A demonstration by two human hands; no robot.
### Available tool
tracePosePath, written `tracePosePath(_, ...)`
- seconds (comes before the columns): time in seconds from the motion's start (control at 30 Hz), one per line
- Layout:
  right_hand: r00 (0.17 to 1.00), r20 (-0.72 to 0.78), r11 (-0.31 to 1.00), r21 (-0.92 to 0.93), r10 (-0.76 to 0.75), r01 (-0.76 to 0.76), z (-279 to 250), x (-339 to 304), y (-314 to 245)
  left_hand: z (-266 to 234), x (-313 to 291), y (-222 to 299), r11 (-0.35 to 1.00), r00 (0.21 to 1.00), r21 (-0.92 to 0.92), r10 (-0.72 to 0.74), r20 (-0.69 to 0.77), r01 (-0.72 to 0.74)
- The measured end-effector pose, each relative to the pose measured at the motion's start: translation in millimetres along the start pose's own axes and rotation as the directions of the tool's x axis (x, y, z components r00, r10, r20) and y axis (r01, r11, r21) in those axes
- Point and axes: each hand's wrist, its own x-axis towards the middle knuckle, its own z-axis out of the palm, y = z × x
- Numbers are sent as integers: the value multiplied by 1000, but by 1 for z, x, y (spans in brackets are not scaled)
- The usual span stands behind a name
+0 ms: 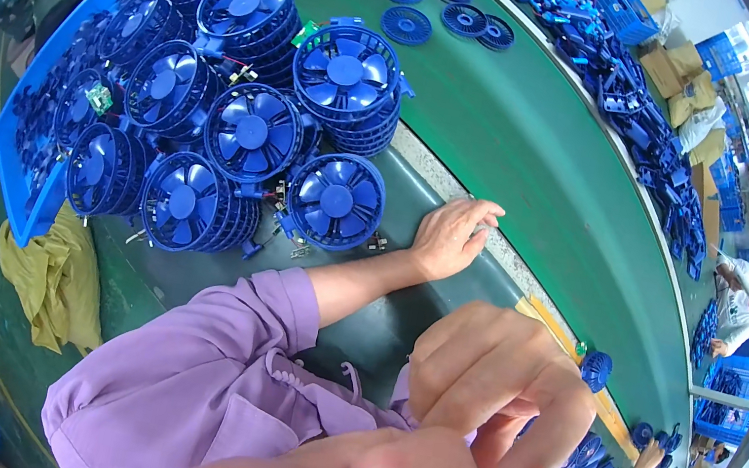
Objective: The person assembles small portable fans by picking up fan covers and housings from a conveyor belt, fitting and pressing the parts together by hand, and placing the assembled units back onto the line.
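My left hand [452,238] lies on the pale edge strip between the dark work surface and the green conveyor belt. Its fingers are loosely extended with the thumb apart, and it holds nothing. Close to the camera, my right hand [501,382] is raised with its fingers curled in. Only skin shows inside the curl. Left of my left hand stand several stacks of round blue fan housings with blades. The nearest fan unit [336,200] sits at the front right of the group, with another stack [346,72] behind it. Small wires and green circuit boards [99,97] poke out among them.
A blue tray [22,197] of small blue parts stands left of the stacks. Round blue grilles [405,25] lie on the conveyor belt [549,155]. Blue parts [619,97] are heaped beyond it. A yellow bag [56,278] sits lower left. Other people work at right.
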Motion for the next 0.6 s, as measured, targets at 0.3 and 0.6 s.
tracePosePath(0.3, 999, -38, 999, 20, 38, -37, 4, 1, 3, -4, 1, 2, 1000, 999, 9, -25, 31, 24)
tracePosePath(0.6, 998, 49, 997, 65, 43, -46, -4, 3, 5, -2, 0, -2, 999, 1000, 31, 12, -2, -11)
